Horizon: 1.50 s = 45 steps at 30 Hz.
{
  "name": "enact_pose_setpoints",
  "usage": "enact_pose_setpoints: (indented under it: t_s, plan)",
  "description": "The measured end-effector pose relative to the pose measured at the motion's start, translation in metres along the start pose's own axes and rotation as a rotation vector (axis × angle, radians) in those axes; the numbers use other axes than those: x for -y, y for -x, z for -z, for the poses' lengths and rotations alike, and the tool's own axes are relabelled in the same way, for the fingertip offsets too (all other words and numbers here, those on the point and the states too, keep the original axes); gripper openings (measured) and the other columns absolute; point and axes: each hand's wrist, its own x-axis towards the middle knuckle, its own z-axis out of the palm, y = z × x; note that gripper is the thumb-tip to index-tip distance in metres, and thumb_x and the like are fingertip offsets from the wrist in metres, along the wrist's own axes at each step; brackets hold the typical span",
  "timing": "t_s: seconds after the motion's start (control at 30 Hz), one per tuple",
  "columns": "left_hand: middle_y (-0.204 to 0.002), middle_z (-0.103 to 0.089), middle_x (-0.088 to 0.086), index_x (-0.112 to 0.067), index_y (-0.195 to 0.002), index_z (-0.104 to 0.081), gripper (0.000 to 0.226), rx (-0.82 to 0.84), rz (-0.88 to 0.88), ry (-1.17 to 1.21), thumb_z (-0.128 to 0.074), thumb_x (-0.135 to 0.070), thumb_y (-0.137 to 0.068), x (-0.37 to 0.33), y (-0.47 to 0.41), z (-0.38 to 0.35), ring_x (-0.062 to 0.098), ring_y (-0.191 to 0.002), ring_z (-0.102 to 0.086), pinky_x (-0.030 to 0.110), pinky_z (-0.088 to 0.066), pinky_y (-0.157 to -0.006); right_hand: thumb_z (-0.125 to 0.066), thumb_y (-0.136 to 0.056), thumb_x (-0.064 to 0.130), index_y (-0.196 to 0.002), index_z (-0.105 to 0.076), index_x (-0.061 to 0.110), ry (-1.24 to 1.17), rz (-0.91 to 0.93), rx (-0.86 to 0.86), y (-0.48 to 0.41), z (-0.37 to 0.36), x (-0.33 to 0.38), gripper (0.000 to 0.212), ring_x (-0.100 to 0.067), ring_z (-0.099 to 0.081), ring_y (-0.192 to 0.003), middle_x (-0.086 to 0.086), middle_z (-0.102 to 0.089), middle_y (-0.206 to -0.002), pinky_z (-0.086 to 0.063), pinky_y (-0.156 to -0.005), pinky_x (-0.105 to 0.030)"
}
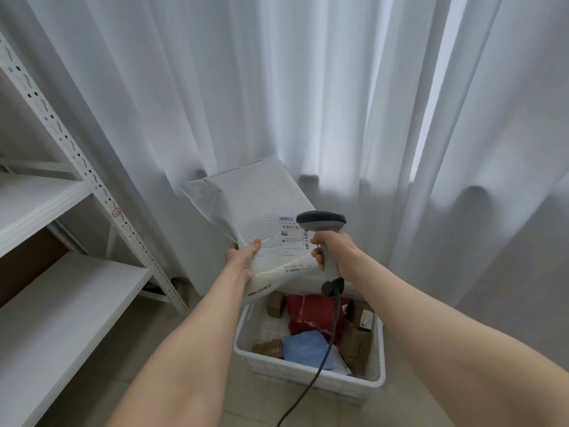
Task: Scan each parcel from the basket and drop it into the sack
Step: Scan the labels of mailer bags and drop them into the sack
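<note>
- Above a white basket (308,372) of parcels, the left hand (243,257) pinches the lower edge of a white padded parcel (252,204), holding it up.
- The right hand (334,251) grips a corded scanner (321,221), its head just beside the parcel's label (292,238).
- Risk: held by one edge, the limp parcel may sag or slip, spoiling the scan.
- No sack is in view.

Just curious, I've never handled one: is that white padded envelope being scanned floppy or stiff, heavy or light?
Probably floppy: the white padded envelope bends where the left hand pinches its lower corner. Likely light, since that one-corner grip holds it up. Its smooth plastic skin may be a bit slippery.
</note>
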Motion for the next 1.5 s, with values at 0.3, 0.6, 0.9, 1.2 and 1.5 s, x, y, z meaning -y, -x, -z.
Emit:
enact_pose_setpoints:
  t_s: [0.3,0.6,0.9,1.2,1.5]
  plan:
    - [-0.103,-0.065,0.017,-0.001,-0.115,-0.054,0.037,0.005,0.004,-0.002,-0.072,-0.003,-0.082,0.002,-0.01,0.006,0.033,-0.094,-0.063,0.055,-0.05,-0.091,-0.054,-0.088,0.002,-0.1,-0.05,0.008,0.057,0.009,0.028,0.001,-0.002,0.003,0.014,-0.014,-0.04,-0.038,-0.01,-0.049,-0.057,-0.035,-0.038,-0.018]
    - [-0.114,-0.062,0.02,-0.008,-0.106,-0.052,0.029,0.003,-0.005,0.012,-0.069,0.0,-0.084,0.003,-0.017,0.012,0.032,-0.096,-0.061,0.058,-0.047,-0.094,-0.055,-0.087,0.004,-0.098,-0.053,0.007,0.096,-0.006,0.031,0.003,0.002,0.008,0.011,-0.013,-0.04,-0.037,-0.008,-0.048,-0.059,-0.036,-0.04,-0.017]
    - [-0.107,-0.063,0.018,-0.008,-0.106,-0.054,0.029,0.002,0.005,0.007,-0.07,-0.002,-0.084,0.003,-0.021,0.015,0.032,-0.095,-0.062,0.057,-0.048,-0.093,-0.054,-0.088,0.005,-0.099,-0.053,0.008,0.137,0.005,0.077,0.008,-0.001,0.013,0.011,-0.013,-0.041,-0.04,-0.006,-0.048,-0.057,-0.038,-0.041,-0.019]
    - [-0.109,-0.063,0.018,-0.008,-0.106,-0.054,0.029,-0.011,0.007,0.008,-0.072,-0.004,-0.083,0.004,-0.024,0.018,0.033,-0.099,-0.063,0.056,-0.049,-0.092,-0.056,-0.087,0.005,-0.099,-0.054,0.005,0.12,0.018,0.04,0.009,-0.002,0.011,0.012,-0.014,-0.043,-0.04,-0.007,-0.053,-0.055,-0.04,-0.042,-0.021]
    - [-0.107,-0.064,0.019,-0.006,-0.106,-0.055,0.03,-0.012,0.0,0.001,-0.072,-0.004,-0.082,0.004,-0.024,0.02,0.029,-0.086,-0.063,0.054,-0.051,-0.09,-0.055,-0.088,0.005,-0.097,-0.054,0.006,0.118,-0.004,0.05,0.016,-0.01,0.015,0.009,-0.012,-0.042,-0.041,-0.009,-0.054,-0.06,-0.04,-0.042,-0.018]
